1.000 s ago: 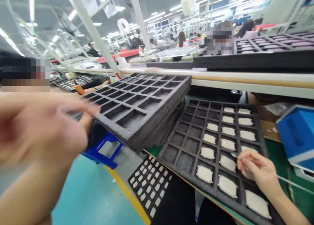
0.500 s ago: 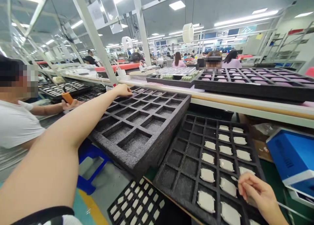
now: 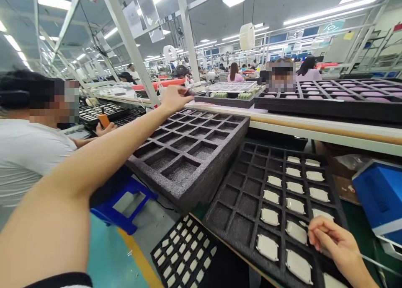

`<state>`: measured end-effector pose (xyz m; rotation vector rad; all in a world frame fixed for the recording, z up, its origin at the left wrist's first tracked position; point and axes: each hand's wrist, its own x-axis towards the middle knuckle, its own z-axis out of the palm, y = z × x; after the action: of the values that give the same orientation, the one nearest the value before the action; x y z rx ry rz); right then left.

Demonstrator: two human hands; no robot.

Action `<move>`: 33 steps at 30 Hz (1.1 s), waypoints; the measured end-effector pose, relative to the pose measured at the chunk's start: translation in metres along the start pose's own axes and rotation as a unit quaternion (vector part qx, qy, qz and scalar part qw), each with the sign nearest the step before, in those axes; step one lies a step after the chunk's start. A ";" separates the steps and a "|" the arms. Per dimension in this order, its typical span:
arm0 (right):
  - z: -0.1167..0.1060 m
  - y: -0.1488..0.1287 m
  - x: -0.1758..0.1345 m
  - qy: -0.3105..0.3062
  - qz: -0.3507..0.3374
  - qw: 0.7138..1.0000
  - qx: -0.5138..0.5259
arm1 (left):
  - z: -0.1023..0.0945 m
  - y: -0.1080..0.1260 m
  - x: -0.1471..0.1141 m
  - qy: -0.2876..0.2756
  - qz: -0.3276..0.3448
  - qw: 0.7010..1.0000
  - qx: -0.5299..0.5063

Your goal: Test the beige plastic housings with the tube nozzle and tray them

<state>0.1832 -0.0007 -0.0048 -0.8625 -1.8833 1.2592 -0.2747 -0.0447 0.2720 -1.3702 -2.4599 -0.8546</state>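
My left hand (image 3: 174, 99) is stretched out over the far end of an unfilled black foam tray (image 3: 216, 162). Its fingers pinch a small dark object (image 3: 189, 92), blurred and too small to name. Low on the right, my right hand (image 3: 334, 240) is closed round a thin white stick-like tool (image 3: 378, 263), whose pale tip pokes out past the fingers. That hand hovers over the right columns of a second black foam tray (image 3: 243, 204). Cream-coloured square plates with small corner tabs, such as this plate (image 3: 268, 247), lie in its right-hand compartments; the left ones hold none.
A lower foam tray (image 3: 185, 250) carries more plates. A blue box (image 3: 381, 200) stands at the right. Foam trays with pink pieces (image 3: 333, 105) rest on the bench behind. At the left sits a person (image 3: 34, 154) holding an orange tool (image 3: 103, 120), near a blue stool (image 3: 122, 212).
My left hand has lifted off the tray's far edge and moved right, now with a small dark object in its fingers. My right hand keeps its grip in nearly the same place.
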 end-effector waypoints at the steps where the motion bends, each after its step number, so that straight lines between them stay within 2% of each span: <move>1: -0.001 0.001 0.000 -0.004 -0.006 1.000 -0.005 | -0.008 0.019 -0.027 0.043 0.049 0.995 -0.081; 3: -0.001 0.000 0.000 -0.008 -0.010 1.000 -0.005 | -0.024 0.054 -0.098 0.047 0.160 0.962 -0.216; 5: 0.000 -0.003 0.000 -0.009 -0.008 1.000 0.011 | -0.031 0.077 -0.176 0.074 0.201 0.937 -0.278; 6: 0.001 -0.005 0.001 -0.007 -0.007 1.000 0.024 | -0.030 0.082 -0.211 0.073 0.193 0.930 -0.305; 7: 0.002 -0.007 0.001 -0.002 -0.006 0.999 0.038 | -0.025 0.083 -0.241 0.048 0.186 0.921 -0.339; 9: 0.004 -0.011 0.002 0.008 -0.006 0.998 0.062 | 0.000 0.082 -0.277 -0.103 0.142 0.890 -0.421; 11: 0.004 -0.012 0.003 0.021 -0.013 0.996 0.085 | 0.043 0.086 -0.284 -0.258 0.079 0.820 -0.504; 13: 0.005 -0.010 0.002 0.029 -0.036 0.993 0.108 | 0.097 0.100 -0.275 -0.341 0.023 0.746 -0.572; 17: 0.004 -0.003 0.000 0.115 -0.132 0.973 0.149 | 0.198 0.131 -0.255 -0.360 -0.037 0.646 -0.672; 19: 0.004 -0.002 -0.001 0.145 -0.160 0.964 0.153 | 0.233 0.135 -0.252 -0.374 -0.052 0.611 -0.696; 21: 0.004 -0.002 -0.001 0.138 -0.167 0.965 0.150 | 0.253 0.132 -0.252 -0.393 -0.065 0.590 -0.702; 23: 0.004 -0.004 -0.001 0.126 -0.170 0.966 0.147 | 0.261 0.127 -0.253 -0.409 -0.075 0.586 -0.696; 26: 0.004 -0.006 -0.001 0.118 -0.169 0.968 0.140 | 0.261 0.124 -0.255 -0.412 -0.080 0.607 -0.675; 28: 0.003 -0.007 -0.001 0.115 -0.159 0.971 0.135 | 0.258 0.124 -0.255 -0.399 -0.086 0.642 -0.649; 31: 0.003 -0.008 0.000 0.117 -0.145 0.974 0.130 | 0.256 0.125 -0.256 -0.373 -0.089 0.713 -0.586; 33: 0.003 -0.009 0.000 0.113 -0.139 0.976 0.124 | 0.254 0.125 -0.256 -0.359 -0.084 0.744 -0.558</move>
<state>0.1794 -0.0044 0.0025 -0.5618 -1.5633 1.1408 -0.0043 -0.0312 0.0027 -2.1180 -2.5974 -2.5418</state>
